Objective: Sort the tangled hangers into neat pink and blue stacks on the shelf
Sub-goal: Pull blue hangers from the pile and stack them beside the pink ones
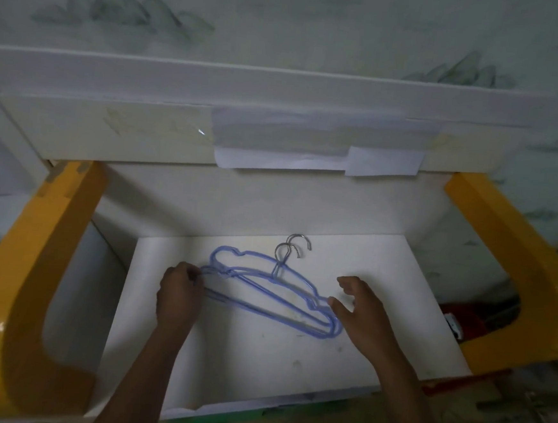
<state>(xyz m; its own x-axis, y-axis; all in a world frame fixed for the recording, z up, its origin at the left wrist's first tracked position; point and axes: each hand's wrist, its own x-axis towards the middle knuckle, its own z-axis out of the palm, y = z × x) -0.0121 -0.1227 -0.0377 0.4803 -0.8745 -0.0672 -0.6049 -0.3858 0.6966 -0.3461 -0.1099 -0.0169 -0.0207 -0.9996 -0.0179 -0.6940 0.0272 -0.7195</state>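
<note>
Blue hangers [274,294], two, likely light, stiff, snag-prone: left hand [179,295] pinches the nine-o'clock end, right hand [359,313] spread loose at three o'clock.

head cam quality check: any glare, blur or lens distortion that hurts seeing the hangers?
Head view: dim overall, with the white shelf the brightest patch; blue hangers and their metal hooks read clearly. Left hand and right hand are dark, slightly soft. Wide-angle bending bows the yellow frame at the edges. Small glare spot on the upper panel.
</note>
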